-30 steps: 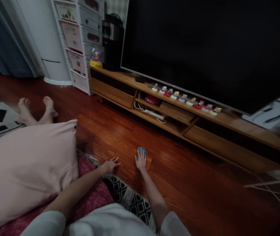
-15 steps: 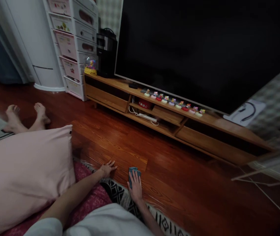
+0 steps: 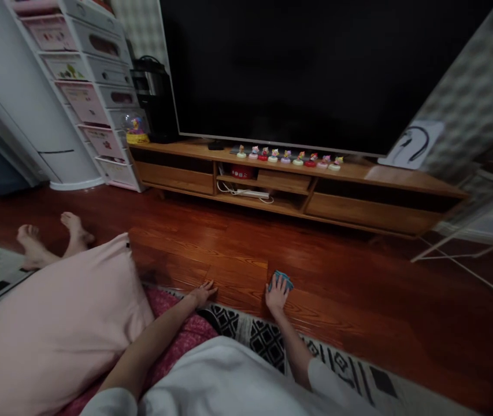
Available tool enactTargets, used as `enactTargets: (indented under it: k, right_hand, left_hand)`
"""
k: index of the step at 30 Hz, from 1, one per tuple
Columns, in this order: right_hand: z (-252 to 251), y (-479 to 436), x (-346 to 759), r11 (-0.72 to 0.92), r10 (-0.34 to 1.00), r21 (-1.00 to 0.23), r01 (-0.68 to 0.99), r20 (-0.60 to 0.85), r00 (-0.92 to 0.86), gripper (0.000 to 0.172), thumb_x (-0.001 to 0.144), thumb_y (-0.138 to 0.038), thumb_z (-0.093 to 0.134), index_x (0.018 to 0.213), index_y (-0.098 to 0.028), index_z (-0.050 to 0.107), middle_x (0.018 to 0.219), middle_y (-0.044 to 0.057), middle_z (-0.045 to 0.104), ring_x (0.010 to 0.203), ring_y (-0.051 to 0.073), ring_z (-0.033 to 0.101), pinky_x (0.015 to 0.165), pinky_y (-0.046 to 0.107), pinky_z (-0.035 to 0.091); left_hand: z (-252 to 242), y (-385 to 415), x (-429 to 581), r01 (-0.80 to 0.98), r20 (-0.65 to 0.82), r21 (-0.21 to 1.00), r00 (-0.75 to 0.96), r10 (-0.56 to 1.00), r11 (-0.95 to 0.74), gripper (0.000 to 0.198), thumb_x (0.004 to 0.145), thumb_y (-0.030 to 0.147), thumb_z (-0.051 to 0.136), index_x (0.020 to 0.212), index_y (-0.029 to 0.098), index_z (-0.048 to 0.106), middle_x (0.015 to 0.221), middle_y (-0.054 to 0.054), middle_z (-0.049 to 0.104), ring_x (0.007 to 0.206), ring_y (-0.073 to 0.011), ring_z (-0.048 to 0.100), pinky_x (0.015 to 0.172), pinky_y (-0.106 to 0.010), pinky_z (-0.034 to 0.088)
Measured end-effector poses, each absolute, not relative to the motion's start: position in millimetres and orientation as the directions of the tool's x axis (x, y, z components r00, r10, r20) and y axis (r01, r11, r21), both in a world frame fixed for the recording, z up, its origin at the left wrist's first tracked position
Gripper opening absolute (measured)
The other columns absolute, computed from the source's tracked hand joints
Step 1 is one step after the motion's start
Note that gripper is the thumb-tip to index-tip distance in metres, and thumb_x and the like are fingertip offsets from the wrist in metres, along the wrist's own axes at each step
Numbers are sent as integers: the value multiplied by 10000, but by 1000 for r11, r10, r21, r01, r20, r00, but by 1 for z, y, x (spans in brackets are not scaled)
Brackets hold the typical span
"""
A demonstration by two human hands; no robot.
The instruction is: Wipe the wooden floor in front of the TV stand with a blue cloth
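A folded blue cloth (image 3: 288,281) lies on the wooden floor (image 3: 229,260), in front of the rug's edge. My right hand (image 3: 277,296) covers much of it, fingers spread over the top and pressing it down. To the left, my left hand (image 3: 203,293) rests on the floor beside the rug, its fingers apart and nothing in them. The hand's grip on the cloth's underside is hidden.
A patterned rug (image 3: 267,341) lies under me, and a pink pillow (image 3: 64,312) is at my left. Ahead stands a low wooden TV stand (image 3: 263,214) with several small figurines and a large television (image 3: 298,69). A white metal rack (image 3: 458,248) is at right.
My right hand has slid the cloth to the right across the floor, farther from my left hand. The left hand stays on the floor. The view has tilted and turned.
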State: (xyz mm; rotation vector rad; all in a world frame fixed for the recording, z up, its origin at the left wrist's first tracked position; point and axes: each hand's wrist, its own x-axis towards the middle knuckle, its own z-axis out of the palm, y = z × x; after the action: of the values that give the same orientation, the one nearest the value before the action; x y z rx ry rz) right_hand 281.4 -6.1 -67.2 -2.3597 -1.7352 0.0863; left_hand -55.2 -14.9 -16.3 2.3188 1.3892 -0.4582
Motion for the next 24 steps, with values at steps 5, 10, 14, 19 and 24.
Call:
enactTargets:
  k: [5, 10, 14, 19, 24]
  right_hand:
    - [-75, -49, 200, 154, 987, -241, 958, 76, -140, 570, 991, -410, 324, 1544, -270, 344, 1642, 38, 261, 1511, 237, 201, 1207, 460, 160]
    - [-75, -65, 210, 314, 949, -271, 910, 72, -306, 547, 1001, -438, 318, 1536, -326, 346, 1630, -7, 295, 1505, 189, 215, 1208, 412, 171]
    - [-70, -53, 276, 32, 999, -172, 985, -10, -34, 571, 1006, -395, 263, 1560, -260, 308, 1648, 28, 244, 1512, 209, 186, 1209, 417, 149]
    - [-65, -52, 326, -296, 955, -97, 950, -36, 294, 622, 1010, -441, 223, 1586, -205, 218, 1663, 77, 180, 1513, 263, 177, 1200, 464, 152]
    - [-67, -65, 273, -183, 983, -146, 972, -55, 176, 591, 1008, -452, 279, 1569, -266, 278, 1656, 53, 216, 1511, 260, 188, 1195, 473, 166]
  left_hand:
    - [-13, -16, -57, 890, -504, 177, 449, 738, -421, 707, 896, 318, 603, 1545, 208, 346, 1645, -167, 177, 1487, -345, 210, 1169, -476, 288]
    - [-9, -19, -62, 886, -483, 164, 455, 748, -433, 675, 919, 268, 548, 1554, 240, 321, 1632, -134, 256, 1484, -313, 243, 1166, -464, 302]
    - [-4, -19, -66, 879, -456, 181, 472, 754, -441, 735, 916, 255, 556, 1579, 206, 243, 1646, -146, 205, 1500, -306, 187, 1182, -436, 271]
    - [0, -17, -67, 849, -397, 206, 527, 752, -487, 783, 895, 222, 577, 1586, 204, 209, 1655, -150, 161, 1511, -307, 140, 1191, -463, 247]
    - [-1, -14, -66, 835, -389, 210, 548, 741, -508, 795, 874, 192, 571, 1584, 199, 213, 1660, -148, 131, 1514, -314, 105, 1187, -493, 249]
